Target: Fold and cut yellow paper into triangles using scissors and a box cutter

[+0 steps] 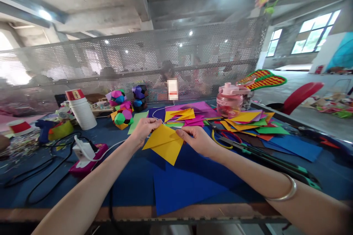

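A folded piece of yellow paper [165, 143] is held up between my two hands, above the table. My left hand [145, 130] pinches its upper left corner. At the upper right edge, my right hand [197, 139] grips it between thumb and fingers. Beneath lies a large sheet of blue paper [182, 187], partly in shadow, near the table's front edge. Behind my hands rest folded yellow paper pieces [180, 113] on magenta sheets [205, 108].
To the right are a paper pile [248, 121], scissors [223, 137], a green-black cutter [275, 163] and a pink jug [229, 101]. On the left stand stacked paper cups [84, 114], a magenta power strip [88, 159] with cables, and colourful paper balls [123, 117]. A perforated metal screen [154, 58] rises behind.
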The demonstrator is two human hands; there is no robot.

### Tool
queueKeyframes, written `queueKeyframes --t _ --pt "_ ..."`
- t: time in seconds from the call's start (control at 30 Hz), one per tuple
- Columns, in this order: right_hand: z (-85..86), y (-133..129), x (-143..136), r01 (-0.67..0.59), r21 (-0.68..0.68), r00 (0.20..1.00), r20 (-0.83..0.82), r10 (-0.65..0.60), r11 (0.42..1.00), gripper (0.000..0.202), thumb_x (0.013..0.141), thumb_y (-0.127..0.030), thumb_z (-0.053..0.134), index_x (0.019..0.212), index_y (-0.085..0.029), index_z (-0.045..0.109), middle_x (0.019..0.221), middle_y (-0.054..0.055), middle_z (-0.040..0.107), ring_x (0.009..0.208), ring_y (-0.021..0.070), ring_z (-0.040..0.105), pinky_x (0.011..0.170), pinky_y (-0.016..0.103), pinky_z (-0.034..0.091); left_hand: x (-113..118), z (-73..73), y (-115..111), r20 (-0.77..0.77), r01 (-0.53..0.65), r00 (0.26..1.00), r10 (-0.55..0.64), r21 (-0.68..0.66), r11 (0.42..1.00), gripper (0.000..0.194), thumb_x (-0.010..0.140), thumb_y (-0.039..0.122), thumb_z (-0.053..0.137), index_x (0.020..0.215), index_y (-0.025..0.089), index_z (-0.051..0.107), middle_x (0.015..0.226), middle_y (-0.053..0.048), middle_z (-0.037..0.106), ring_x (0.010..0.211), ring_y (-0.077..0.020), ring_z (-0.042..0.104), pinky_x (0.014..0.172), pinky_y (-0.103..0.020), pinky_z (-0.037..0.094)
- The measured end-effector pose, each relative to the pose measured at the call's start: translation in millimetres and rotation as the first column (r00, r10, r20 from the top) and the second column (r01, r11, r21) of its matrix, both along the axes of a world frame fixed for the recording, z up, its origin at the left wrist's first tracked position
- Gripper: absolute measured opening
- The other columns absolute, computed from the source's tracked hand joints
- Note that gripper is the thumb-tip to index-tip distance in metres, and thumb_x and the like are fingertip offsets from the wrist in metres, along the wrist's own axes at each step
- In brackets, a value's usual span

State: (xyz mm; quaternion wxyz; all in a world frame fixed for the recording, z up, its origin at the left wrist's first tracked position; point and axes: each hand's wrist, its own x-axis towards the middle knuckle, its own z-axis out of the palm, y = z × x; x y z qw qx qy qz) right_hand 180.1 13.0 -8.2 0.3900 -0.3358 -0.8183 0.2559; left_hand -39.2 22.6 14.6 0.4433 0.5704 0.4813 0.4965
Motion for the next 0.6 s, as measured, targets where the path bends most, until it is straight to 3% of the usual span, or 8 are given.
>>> queueKeyframes --t 0.13,0.33,0.47,0.6 --pt "1.1 -2.3 -0.4 -0.005 -0.009 1.000 -0.029 0.005 1.000 0.050 0.096 -0.053 0.045 0.058 -0.021 0.038 0.055 -0.005 0.031 0.053 0.0100 0.031 0.052 0.028 0.021 -3.1 -3.1 6.6 0.058 -0.044 0.997 0.045 -0.005 0.999 0.037 0.057 0.046 0.086 0.062 0.015 0.067 0.057 -0.002 0.064 0.052 -0.0155 0.058 0.050 -0.025 0.040" --pt "0.3 -2.7 6.8 0.029 0.000 0.994 -0.109 -0.029 1.000 0.051 0.096 -0.056 0.044 0.058 -0.021 0.042 0.053 -0.004 0.036 0.053 0.0109 0.034 0.053 0.028 0.025 -40.0 4.7 21.8 0.235 -0.276 0.935 0.265 0.013 0.961 0.038 0.055 0.046 0.085 0.066 0.018 0.062 0.059 0.001 0.066 0.055 -0.0162 0.064 0.055 -0.026 0.049" --pt "7.7 -10.7 2.8 -0.007 -0.028 0.994 -0.114 0.004 1.000 0.049 0.096 -0.056 0.043 0.063 -0.020 0.049 0.057 -0.004 0.040 0.054 0.0114 0.036 0.053 0.028 0.027 -38.2 3.3 22.0 0.261 -0.245 0.933 0.246 -0.034 0.969 0.037 0.054 0.044 0.087 0.067 0.017 0.065 0.058 -0.001 0.067 0.052 -0.0169 0.064 0.051 -0.026 0.049" --pt "34.9 -51.0 -5.6 -0.098 -0.035 0.987 -0.132 0.092 0.995 0.038 0.099 -0.051 0.042 0.079 -0.021 0.056 0.072 0.000 0.052 0.067 0.0138 0.047 0.060 0.027 0.037 -22.8 -4.8 18.6 0.292 -0.183 0.937 0.194 -0.066 0.981 0.038 0.055 0.044 0.088 0.072 0.015 0.070 0.067 -0.005 0.072 0.060 -0.0205 0.069 0.055 -0.029 0.053"
